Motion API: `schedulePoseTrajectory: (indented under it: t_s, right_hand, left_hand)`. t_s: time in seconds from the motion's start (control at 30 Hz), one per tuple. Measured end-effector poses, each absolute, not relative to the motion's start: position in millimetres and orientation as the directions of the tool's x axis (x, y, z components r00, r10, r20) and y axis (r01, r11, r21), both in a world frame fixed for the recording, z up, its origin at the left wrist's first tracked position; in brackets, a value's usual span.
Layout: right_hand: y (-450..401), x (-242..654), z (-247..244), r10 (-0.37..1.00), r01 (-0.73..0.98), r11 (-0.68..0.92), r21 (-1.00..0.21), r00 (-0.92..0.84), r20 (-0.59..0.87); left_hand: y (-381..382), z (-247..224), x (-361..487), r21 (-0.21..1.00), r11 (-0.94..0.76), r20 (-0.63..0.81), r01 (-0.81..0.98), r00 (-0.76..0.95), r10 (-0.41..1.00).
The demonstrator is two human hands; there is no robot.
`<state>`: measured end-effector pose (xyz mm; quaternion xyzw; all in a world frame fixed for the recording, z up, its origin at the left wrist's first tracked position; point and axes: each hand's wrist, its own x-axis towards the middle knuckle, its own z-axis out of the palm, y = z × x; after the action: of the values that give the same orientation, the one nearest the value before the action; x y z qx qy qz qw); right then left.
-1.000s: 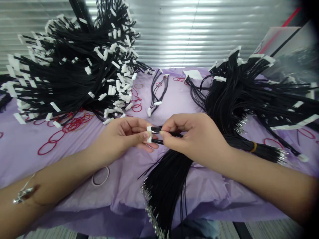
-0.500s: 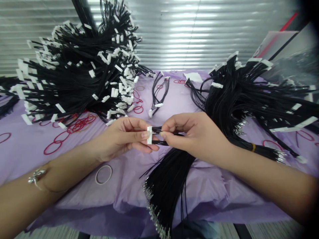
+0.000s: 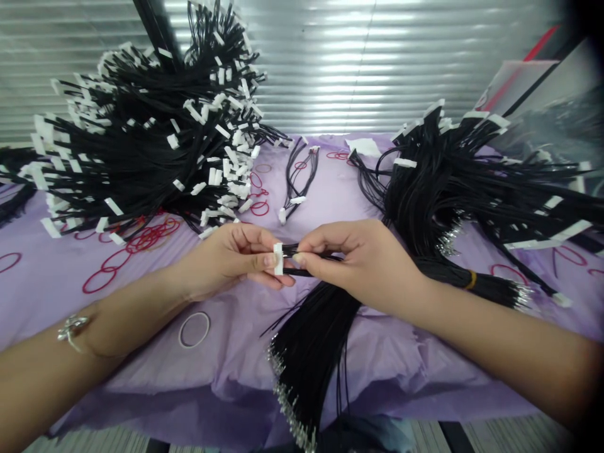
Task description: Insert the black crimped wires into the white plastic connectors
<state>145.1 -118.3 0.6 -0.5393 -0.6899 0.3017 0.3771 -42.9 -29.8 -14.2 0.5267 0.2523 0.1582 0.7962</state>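
Observation:
A white plastic connector [image 3: 278, 259] is pinched between the thumb and fingers of my left hand [image 3: 240, 257]. Black wires run from its right side toward my right hand [image 3: 352, 255], whose thumb and forefinger are closed on a wire close to the connector. Whether that wire's end sits fully inside the connector is too small to tell. Below my right hand a thick bundle of loose black wires [image 3: 316, 352] fans out over the table's front edge, with bare silver terminals [image 3: 285, 396] at its lower end.
A large heap of black wire harnesses [image 3: 155, 145] with white connectors fills the back left. Another pile [image 3: 425, 170] lies at the right, near a banded wire bundle [image 3: 491, 287]. Red rubber bands [image 3: 151, 236] and a white ring [image 3: 194, 330] rest on the purple cloth [image 3: 236, 352].
My right hand has moved slightly left along the wires, closer to the connector. The left hand still pinches the connector. The whole view has shifted a little.

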Motion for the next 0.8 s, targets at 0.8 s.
schedulePoseTrajectory:
  t_s: [0.8]
  right_hand:
    - [-117,138,-6,0.973,0.491,0.205,-0.847,-0.2,0.119]
  left_hand:
    - [-18,-18,-46,0.934,0.281,-0.308,0.22,0.893,0.327]
